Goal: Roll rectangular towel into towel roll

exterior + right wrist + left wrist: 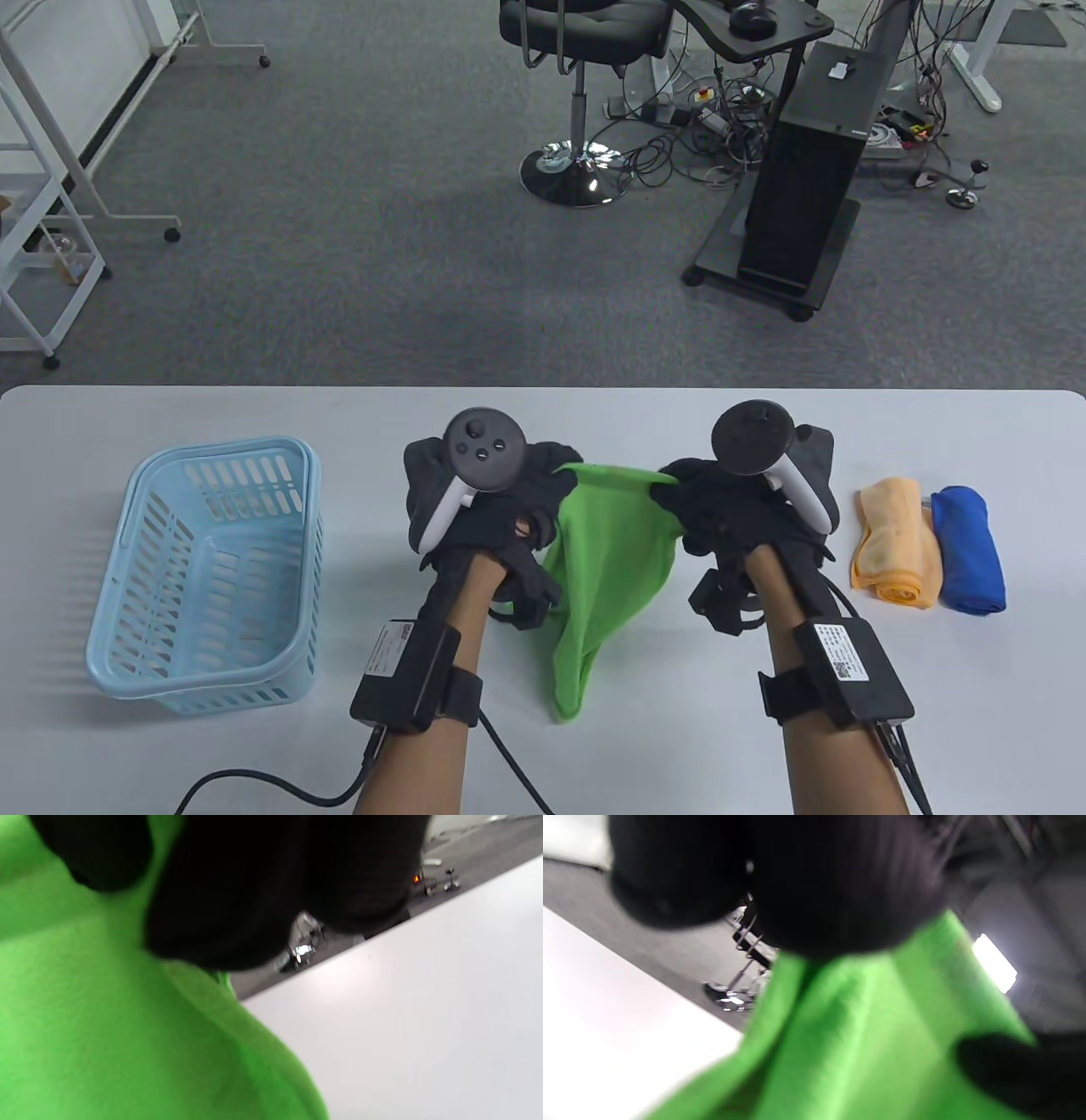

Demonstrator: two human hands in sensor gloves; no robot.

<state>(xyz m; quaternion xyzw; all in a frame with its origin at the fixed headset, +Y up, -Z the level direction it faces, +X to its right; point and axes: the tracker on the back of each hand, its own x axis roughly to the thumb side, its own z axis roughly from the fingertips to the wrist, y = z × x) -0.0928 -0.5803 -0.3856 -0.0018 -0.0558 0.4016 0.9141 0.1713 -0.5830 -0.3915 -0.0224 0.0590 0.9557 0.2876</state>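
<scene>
A bright green towel [607, 569] hangs above the white table [543, 416], stretched between both hands, its lower end tapering to a point near the front edge. My left hand [543, 475] pinches its top left corner. My right hand [679, 492] pinches the top right corner. In the left wrist view the green towel [865, 1035] fills the lower half under my dark gloved fingers [840, 887]. The right wrist view shows the green towel [106, 1027] on the left, gripped by gloved fingers [254, 891], blurred.
A light blue plastic basket [127, 628] stands at the table's left. A rolled orange towel [895, 543] and a rolled blue towel [971, 550] lie side by side at the right. Beyond the table are a chair and a black stand on grey carpet.
</scene>
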